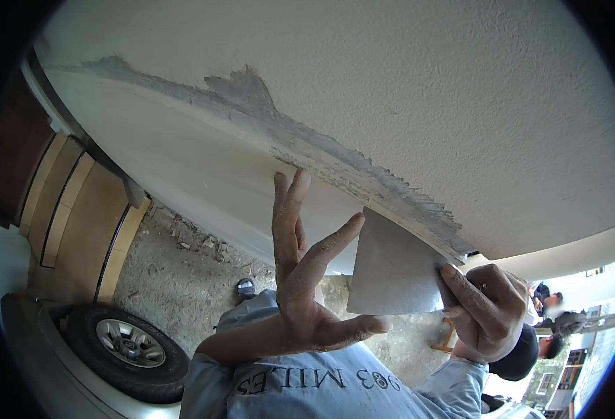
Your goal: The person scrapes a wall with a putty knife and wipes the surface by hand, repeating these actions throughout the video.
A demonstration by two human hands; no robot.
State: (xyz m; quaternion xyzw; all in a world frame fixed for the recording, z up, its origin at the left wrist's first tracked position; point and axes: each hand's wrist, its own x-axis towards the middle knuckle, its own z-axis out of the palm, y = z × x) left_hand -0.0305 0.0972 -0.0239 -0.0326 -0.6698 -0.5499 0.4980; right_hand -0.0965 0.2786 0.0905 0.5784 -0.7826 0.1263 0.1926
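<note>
Head view — right hand (487,307) grips scraper (391,269) at wall (419,84); left hand (307,279) splayed, empty.

A rough white textured plaster surface (461,91) fills the view, crossed by a grey scraped strip (335,157). Beyond lie gravelly grey ground (174,272), tan tiled steps (77,209) and a black car tyre (129,346) in daylight.

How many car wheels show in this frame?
1. The car wheel is at lower left, under the silver car body; other wheels may be hidden outside the frame.
</note>
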